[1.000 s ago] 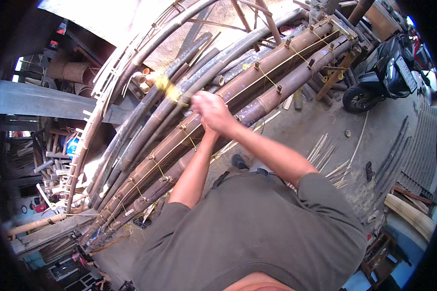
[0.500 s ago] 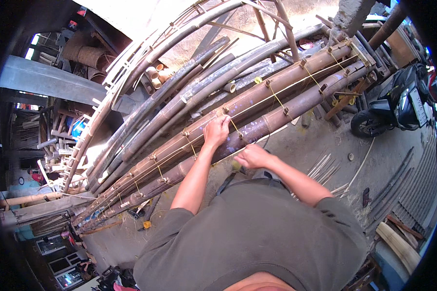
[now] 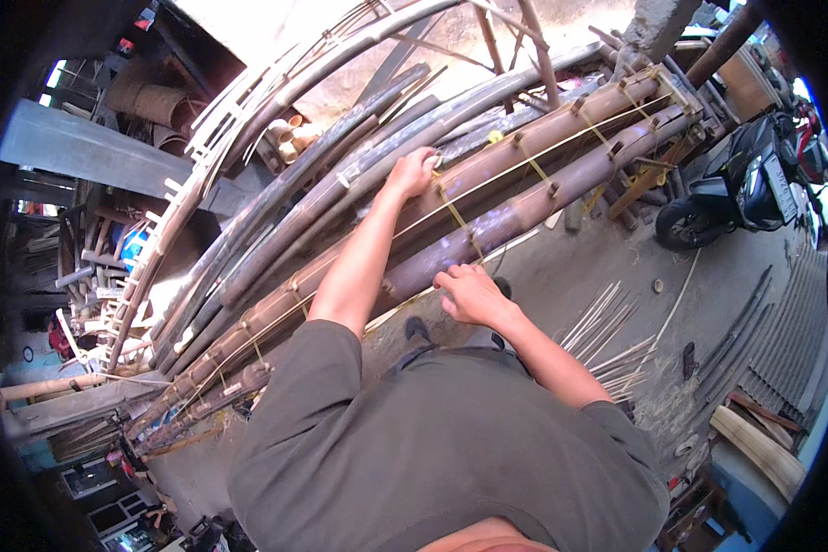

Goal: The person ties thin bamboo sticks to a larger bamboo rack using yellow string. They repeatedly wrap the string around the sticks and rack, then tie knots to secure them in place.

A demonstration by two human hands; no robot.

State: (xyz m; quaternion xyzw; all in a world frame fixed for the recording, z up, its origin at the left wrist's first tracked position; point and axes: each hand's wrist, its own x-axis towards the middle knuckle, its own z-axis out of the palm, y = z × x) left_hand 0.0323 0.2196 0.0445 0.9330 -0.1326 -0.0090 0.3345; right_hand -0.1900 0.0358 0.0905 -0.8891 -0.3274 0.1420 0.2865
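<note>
Two long brown bamboo poles run side by side on a diagonal in front of me, the upper pole and the lower pole. Short pegs stick out of both, and a yellow cord zigzags between them. My left hand is at the far edge of the upper pole, beside a peg, its fingers curled closed; what they grip is hidden. At the near side of the lower pole, my right hand has loosely bent fingers, apart from each other, close to the cord's lower end.
More dark bamboo poles lie behind the pair, under a curved bamboo frame. Thin split sticks are on the floor to my right. A parked motorcycle stands at the far right, and corrugated sheets lie below it.
My left hand has moved up and away, across the upper pole to its far edge. The right hand has shifted slightly, and its fist has loosened.
</note>
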